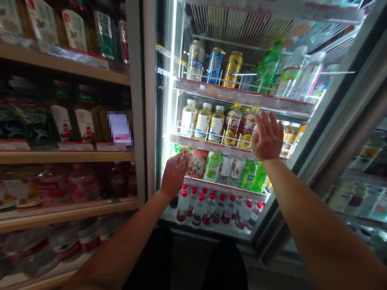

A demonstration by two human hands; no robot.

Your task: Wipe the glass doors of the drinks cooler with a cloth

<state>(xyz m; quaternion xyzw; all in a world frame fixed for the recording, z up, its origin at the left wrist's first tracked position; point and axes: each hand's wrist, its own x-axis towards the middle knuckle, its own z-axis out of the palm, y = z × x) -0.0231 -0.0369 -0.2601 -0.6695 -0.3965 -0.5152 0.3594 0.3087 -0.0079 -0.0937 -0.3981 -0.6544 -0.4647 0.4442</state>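
I face an open drinks cooler (169, 92) with lit wire shelves. My left hand (173, 175) reaches to the third shelf and is closed around a bottle with a pale patterned label (188, 160) at that shelf's left end. My right hand (267, 137) is raised in front of the second shelf with its fingers spread, holding nothing, close to the yellow-capped bottles with orange labels (242, 125). Pale juice bottles (203, 121) stand left of those. Green bottles (252, 175) stand on the third shelf under my right wrist.
Cans (215, 64) and a tilted green bottle (267, 66) fill the top shelf. Red-capped water bottles (208, 207) line the bottom shelf. The cooler's glass door (332, 133) stands open on the right. Wooden shelves (66, 157) with bottles and cartons run along the left.
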